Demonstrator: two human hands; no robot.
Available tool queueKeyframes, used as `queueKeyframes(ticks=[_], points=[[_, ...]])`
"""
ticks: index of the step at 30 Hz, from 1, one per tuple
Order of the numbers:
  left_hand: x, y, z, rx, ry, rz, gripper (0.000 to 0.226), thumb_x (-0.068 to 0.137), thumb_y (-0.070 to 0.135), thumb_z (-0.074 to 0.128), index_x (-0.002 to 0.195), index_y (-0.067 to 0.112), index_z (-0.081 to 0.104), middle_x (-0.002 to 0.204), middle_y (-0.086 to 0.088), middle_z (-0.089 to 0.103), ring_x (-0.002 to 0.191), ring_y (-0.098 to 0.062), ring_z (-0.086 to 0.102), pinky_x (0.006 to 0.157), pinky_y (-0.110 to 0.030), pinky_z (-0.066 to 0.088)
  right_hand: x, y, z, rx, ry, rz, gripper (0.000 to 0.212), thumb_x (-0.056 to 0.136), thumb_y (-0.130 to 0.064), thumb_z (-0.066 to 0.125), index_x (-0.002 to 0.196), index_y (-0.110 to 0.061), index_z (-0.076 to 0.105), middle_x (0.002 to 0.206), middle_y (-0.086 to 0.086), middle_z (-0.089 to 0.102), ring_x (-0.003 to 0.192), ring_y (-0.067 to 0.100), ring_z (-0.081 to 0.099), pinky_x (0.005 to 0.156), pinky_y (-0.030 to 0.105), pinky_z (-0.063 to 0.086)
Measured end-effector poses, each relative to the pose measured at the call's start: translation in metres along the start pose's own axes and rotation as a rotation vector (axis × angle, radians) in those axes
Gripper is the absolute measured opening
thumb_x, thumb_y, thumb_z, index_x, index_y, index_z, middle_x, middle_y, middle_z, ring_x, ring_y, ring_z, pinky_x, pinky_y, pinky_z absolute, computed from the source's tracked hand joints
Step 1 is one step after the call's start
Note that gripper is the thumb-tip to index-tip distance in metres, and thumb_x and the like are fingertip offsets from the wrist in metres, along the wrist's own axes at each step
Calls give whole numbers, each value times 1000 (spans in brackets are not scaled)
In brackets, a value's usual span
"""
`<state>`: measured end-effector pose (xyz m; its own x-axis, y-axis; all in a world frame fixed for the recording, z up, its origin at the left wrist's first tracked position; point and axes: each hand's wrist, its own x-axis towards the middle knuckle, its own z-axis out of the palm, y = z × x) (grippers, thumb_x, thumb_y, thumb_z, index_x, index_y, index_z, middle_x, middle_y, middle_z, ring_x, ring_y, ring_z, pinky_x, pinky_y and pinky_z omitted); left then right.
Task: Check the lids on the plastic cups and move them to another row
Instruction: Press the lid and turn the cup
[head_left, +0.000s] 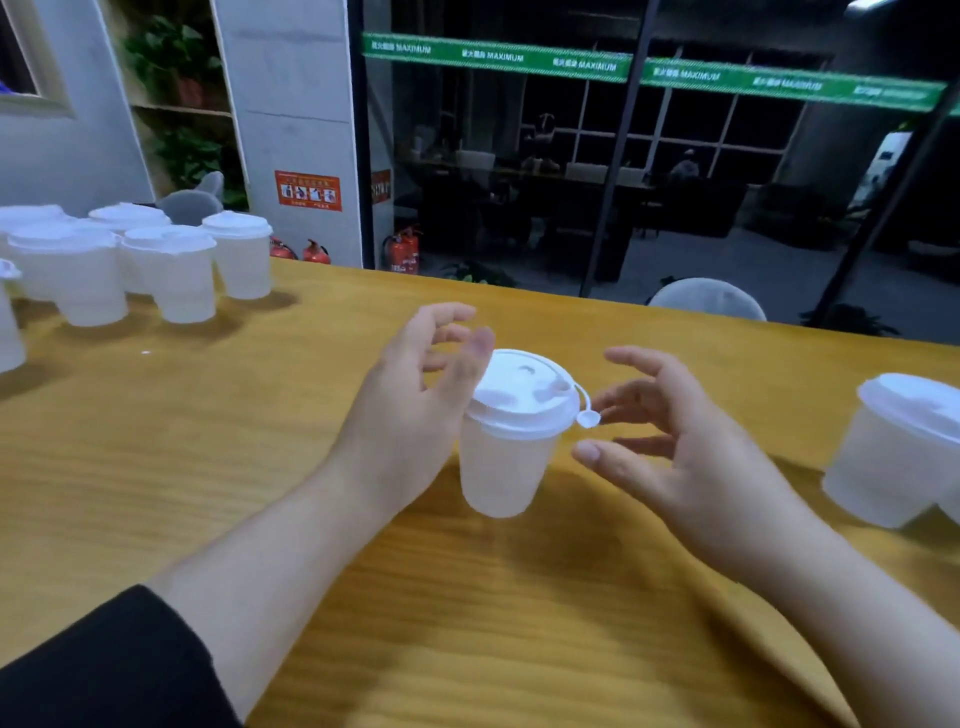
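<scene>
Your left hand (415, 410) touches the cup (506, 457) at mid-table, fingers loose; your right hand (670, 441) hovers open. Press the lid (522, 395) rim evenly before moving it.

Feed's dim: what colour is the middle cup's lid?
White lid, clearest in the head view.

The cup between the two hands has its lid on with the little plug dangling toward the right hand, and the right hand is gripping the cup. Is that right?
Not quite. In the head view the right hand is open beside the cup, not gripping it. The lid is on, and its plug dangles toward that hand. The left hand is at the cup's other side.
</scene>
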<state>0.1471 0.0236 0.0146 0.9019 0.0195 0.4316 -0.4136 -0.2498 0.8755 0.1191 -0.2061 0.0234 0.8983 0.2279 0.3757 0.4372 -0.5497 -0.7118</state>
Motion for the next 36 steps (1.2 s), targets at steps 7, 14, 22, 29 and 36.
queueKeyframes(ticks=[7, 14, 22, 29, 36], points=[[-6, 4, 4, 137, -214, 126, 52, 79, 75, 54, 119, 46, 65, 134, 34, 53, 121, 17, 48, 87, -1, 39, -3, -5, -10, -243, 16, -294, 14, 92, -41, 64, 103, -37, 70, 94, -17, 68, 95, 10, 65, 76, 19, 50], [-7, 11, -3, 79, -313, 7, 60, 63, 74, 71, 118, 51, 64, 119, 33, 62, 108, 7, 61, 78, -9, 48, -6, -18, -6, -51, 287, -174, 8, 92, -36, 66, 87, -36, 71, 87, -22, 71, 84, 1, 67, 71, 10, 48], [-13, 20, -1, 68, -378, 32, 53, 69, 52, 80, 118, 45, 63, 111, 29, 66, 99, 4, 65, 72, -9, 49, -7, -32, 8, -40, 288, -171, 11, 93, -29, 70, 83, -32, 70, 85, -20, 69, 79, 3, 63, 63, 8, 43], [-13, 19, -2, 40, -382, 36, 62, 65, 62, 81, 121, 45, 61, 114, 28, 66, 103, 4, 65, 76, -11, 50, -10, -28, -10, -212, 134, -269, 11, 97, -30, 64, 91, -32, 73, 90, -14, 67, 90, 7, 60, 73, 11, 43], [-11, 15, -1, 46, -390, 34, 68, 63, 68, 76, 125, 46, 60, 116, 25, 66, 107, 0, 64, 78, -14, 51, -13, -30, -21, -344, 38, -290, 19, 101, -45, 54, 106, -37, 71, 96, -18, 66, 101, 8, 60, 79, 28, 49]])
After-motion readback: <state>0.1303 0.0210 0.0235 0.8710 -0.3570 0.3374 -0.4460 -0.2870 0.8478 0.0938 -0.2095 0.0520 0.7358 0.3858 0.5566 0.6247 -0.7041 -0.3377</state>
